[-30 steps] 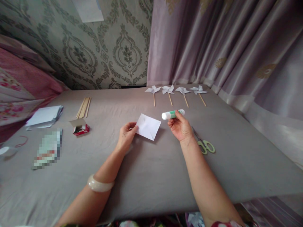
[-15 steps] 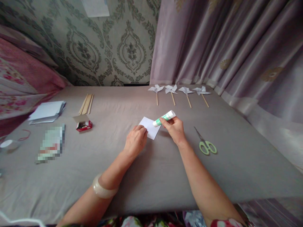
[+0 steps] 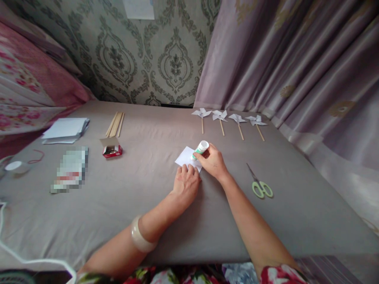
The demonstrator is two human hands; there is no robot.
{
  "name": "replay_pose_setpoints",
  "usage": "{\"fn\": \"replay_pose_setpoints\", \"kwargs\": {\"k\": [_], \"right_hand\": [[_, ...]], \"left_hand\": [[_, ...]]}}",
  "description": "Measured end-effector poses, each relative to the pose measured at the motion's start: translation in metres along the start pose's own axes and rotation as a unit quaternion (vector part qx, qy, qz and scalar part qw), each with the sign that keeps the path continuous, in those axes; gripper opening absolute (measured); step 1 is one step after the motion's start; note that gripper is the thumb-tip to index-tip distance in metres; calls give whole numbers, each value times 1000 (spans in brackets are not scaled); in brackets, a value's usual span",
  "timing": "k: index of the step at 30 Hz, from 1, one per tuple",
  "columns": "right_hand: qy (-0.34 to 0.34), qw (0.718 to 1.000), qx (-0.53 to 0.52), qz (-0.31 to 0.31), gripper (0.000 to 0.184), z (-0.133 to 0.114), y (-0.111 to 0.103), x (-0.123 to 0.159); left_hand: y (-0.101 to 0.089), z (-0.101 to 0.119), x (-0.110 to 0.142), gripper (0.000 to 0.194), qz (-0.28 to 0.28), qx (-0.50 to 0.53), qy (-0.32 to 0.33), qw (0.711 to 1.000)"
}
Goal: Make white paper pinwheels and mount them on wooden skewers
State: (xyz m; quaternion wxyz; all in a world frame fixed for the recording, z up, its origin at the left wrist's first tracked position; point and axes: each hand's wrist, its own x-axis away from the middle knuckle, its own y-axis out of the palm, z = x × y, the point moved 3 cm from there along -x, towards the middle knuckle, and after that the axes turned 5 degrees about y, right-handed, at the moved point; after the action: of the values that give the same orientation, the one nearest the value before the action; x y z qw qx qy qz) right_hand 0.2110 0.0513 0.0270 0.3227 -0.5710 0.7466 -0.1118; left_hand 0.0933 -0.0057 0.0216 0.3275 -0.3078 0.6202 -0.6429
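A small white sheet of paper (image 3: 184, 157) lies flat on the cloth-covered table. My left hand (image 3: 187, 182) rests on its near edge, fingers stretched out and pressing down. In my right hand (image 3: 213, 161) is a green-and-white glue stick (image 3: 201, 148), tilted, its lower end at the paper's surface. Whether that end touches the paper is hard to tell. Green-handled scissors (image 3: 258, 185) lie to the right of my right hand, apart from it.
Several paper pinwheels (image 3: 219, 115) on sticks line the back right. At the left are wooden sticks (image 3: 115, 124), an open red box (image 3: 112, 151), a stack of paper (image 3: 65, 130), a blurred packet (image 3: 70, 169) and a white roll (image 3: 17, 167). A curtain (image 3: 254, 59) hangs at the right.
My left hand has shifted from the paper's left side to its near edge, its fingers now straighter. The glue stick has tipped more upright, its lower end now over the paper. The view has shifted slightly.
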Motion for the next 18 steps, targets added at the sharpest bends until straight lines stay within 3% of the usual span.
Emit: {"fn": "replay_pose_setpoints", "kwargs": {"k": [7,18], "right_hand": [[-67,993,83,-58,12,-7,10,-3],[-89,984,100,-119,11,-3,5,-11]], "left_hand": [[2,1,1,30,19,14,-10,1000],[1,1,0,35,17,-8,7,1000]]}}
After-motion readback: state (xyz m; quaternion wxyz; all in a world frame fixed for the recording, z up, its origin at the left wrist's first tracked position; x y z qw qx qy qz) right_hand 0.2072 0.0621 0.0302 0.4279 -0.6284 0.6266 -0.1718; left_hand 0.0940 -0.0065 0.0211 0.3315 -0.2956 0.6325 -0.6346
